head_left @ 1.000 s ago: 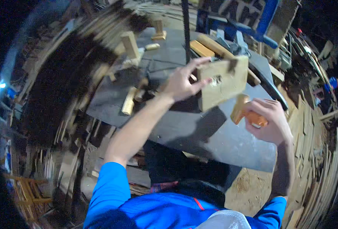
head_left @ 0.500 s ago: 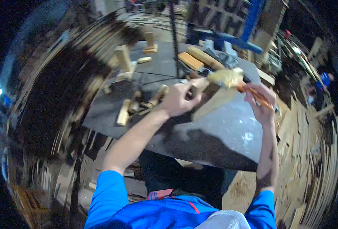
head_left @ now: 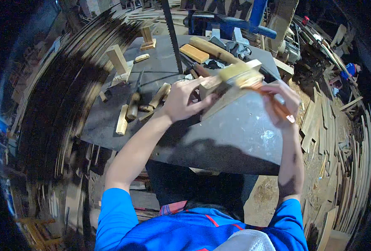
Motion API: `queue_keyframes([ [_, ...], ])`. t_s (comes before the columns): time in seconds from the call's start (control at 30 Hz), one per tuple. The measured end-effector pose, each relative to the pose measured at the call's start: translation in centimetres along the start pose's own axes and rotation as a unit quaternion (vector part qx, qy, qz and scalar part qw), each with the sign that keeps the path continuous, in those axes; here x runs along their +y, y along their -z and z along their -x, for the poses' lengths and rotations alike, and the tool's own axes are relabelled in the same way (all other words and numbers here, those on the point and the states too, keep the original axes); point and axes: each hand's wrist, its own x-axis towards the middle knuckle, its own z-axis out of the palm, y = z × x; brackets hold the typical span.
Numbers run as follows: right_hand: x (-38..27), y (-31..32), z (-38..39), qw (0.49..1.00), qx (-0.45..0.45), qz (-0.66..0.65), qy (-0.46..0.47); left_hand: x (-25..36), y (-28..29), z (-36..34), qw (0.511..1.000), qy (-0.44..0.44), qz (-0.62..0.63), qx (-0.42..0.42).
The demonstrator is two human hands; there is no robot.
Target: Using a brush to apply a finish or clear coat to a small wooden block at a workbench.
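Dim workshop, long dark planks (head_left: 64, 92) stacked at left. Smooth grey worktop (head_left: 252, 125); on its left, a squared pale offcut (head_left: 121, 120) beside a round wooden tool handle (head_left: 133, 106). Left hand (head_left: 185, 98): grip pinching the left end of a flat wooden board (head_left: 226, 102), mid-worktop. Face-on a second ago, board now tips edge-up; the edge seems to be getting attention. Blurred orange-handled brush (head_left: 252, 81), pale blocky head over that edge, contact unclear. Right hand (head_left: 282, 100): grip closed round its handle. Rough timber (head_left: 323, 115) at right.

toothed blade (head_left: 172, 37) | orange block (head_left: 194, 53) on grey tabletop (head_left: 235, 127) | wooden-handled tool (head_left: 133, 105) | long planks (head_left: 364, 167), far right
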Motion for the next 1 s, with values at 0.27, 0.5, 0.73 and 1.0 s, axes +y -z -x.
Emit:
queue_keyframes([
  [0.27, -1.6, -2.1, -0.3, 0.999, -0.008, 0.012, -0.038, -0.4, 1.1, 0.8, 0.999, 0.006, -0.03, -0.028],
  [0.5, -0.1, -2.0, 1.5, 0.999, 0.049, 0.013, 0.003, -0.8, 0.0, 0.8, 0.999, -0.006, -0.043, 0.015],
  [0.73, 1.9, -1.9, 2.5, 0.989, 0.094, 0.059, -0.101, -0.9, 0.5, 0.7, 0.999, 0.022, -0.028, 0.006],
  [1.0, 0.0, -2.9, 2.1, 0.998, 0.059, -0.031, -0.002, -1.1, 0.2, 0.6, 1.0, -0.007, 0.001, -0.004],
])
